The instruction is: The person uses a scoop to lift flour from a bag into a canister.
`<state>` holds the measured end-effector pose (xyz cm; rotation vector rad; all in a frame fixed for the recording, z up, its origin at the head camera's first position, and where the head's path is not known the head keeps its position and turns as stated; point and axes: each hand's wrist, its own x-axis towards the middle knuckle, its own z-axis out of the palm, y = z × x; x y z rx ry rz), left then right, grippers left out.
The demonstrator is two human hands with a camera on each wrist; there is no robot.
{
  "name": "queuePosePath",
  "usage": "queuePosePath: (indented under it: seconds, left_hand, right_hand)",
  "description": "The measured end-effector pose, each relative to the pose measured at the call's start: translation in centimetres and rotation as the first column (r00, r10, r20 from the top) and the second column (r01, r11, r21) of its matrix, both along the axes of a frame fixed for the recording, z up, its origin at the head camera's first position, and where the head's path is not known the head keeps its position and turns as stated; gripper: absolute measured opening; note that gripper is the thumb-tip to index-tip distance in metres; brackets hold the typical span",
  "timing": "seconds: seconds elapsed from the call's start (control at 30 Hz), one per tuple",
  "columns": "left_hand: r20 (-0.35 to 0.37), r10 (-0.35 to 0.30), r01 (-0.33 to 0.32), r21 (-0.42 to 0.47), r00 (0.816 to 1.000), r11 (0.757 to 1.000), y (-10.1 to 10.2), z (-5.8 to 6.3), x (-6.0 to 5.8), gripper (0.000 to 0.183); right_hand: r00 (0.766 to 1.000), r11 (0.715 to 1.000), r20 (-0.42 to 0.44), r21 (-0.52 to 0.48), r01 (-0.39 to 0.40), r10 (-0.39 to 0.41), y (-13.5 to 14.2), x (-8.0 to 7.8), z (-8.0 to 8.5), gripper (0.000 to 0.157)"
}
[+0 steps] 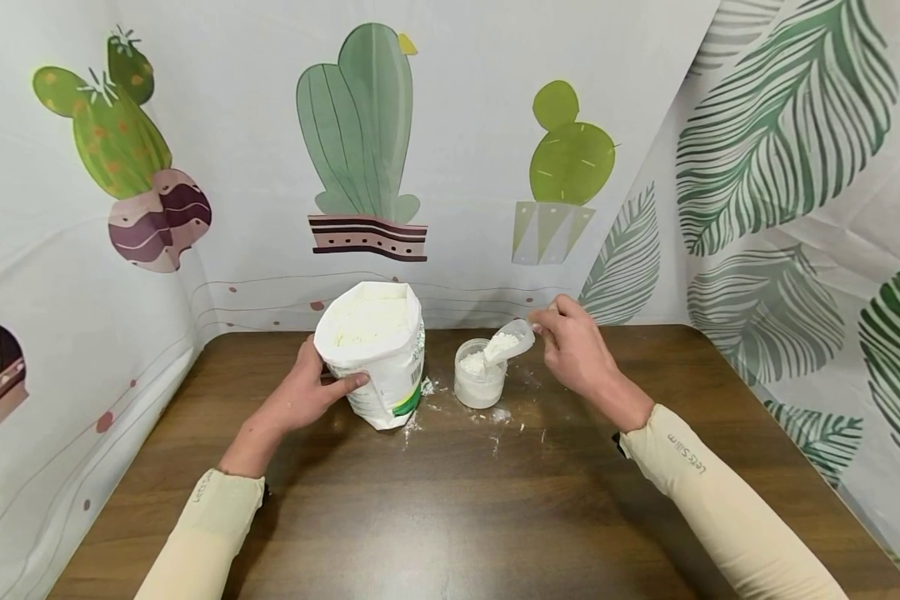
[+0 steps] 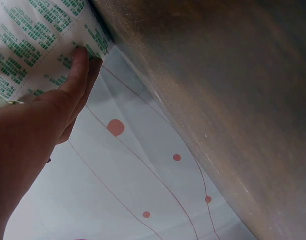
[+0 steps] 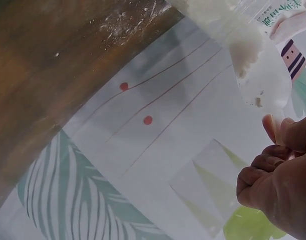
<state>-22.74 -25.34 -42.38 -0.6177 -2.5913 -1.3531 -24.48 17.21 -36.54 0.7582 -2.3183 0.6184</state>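
Note:
On the table stands a white bag (image 1: 378, 375) with green print, its top open on pale powder. My left hand (image 1: 304, 394) grips it from the left, thumb across the front; in the left wrist view the fingers (image 2: 78, 75) lie along its printed side. To its right stands a clear jar (image 1: 478, 385) of white powder. My right hand (image 1: 576, 343) pinches the handle of a clear scoop (image 1: 521, 335), tilted down over the jar's mouth with powder in it. The right wrist view shows the scoop (image 3: 265, 75) close up, thumb and forefinger on its handle.
White powder (image 1: 501, 414) is spilled on the brown wooden table (image 1: 435, 517) around the jar and the bag. A white cloth (image 1: 472, 150) printed with cacti and leaves hangs right behind the table's back edge.

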Motion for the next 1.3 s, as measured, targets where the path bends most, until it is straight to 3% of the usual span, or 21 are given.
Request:
queuePosePath:
  seconds: [0.37, 0.43, 0.57, 0.67, 0.9, 1.3]
  left_hand:
    - [-0.002, 0.004, -0.004, -0.016, 1.0, 1.0, -0.1, 0.1, 0.1, 0.091]
    - [0.004, -0.001, 0.001, -0.004, 1.0, 1.0, 0.3, 0.7, 0.5, 0.091]
    - [0.01, -0.003, 0.003, 0.002, 1.0, 1.0, 0.4, 0.7, 0.6, 0.092]
    - [0.007, -0.006, 0.006, -0.006, 1.0, 1.0, 0.1, 0.0, 0.0, 0.092]
    - [-0.02, -0.023, 0.024, 0.01, 1.0, 1.0, 0.0, 0.0, -0.3, 0.089]
    - [-0.031, -0.025, 0.026, 0.031, 0.999, 0.999, 0.1, 0.0, -0.4, 0.089]
  right_hand:
    - [1.0, 0.998, 0.02, 0.055, 0.004, -0.005, -0.4, 0.0, 0.6, 0.021]
    - [1.0, 0.998, 0.016, 0.056, 0.001, -0.002, -0.5, 0.0, 0.6, 0.023]
    - [1.0, 0.998, 0.001, 0.064, -0.008, 0.008, -0.4, -0.1, 0.6, 0.025]
    - [1.0, 0.998, -0.016, 0.068, -0.017, 0.018, -0.4, -0.1, 0.7, 0.024]
    - [0.996, 0.996, -0.077, 0.078, -0.047, 0.053, -0.6, -0.1, 1.1, 0.023]
    - [0.992, 0.993, -0.102, 0.096, -0.062, 0.071, -0.6, 0.2, 1.7, 0.03]
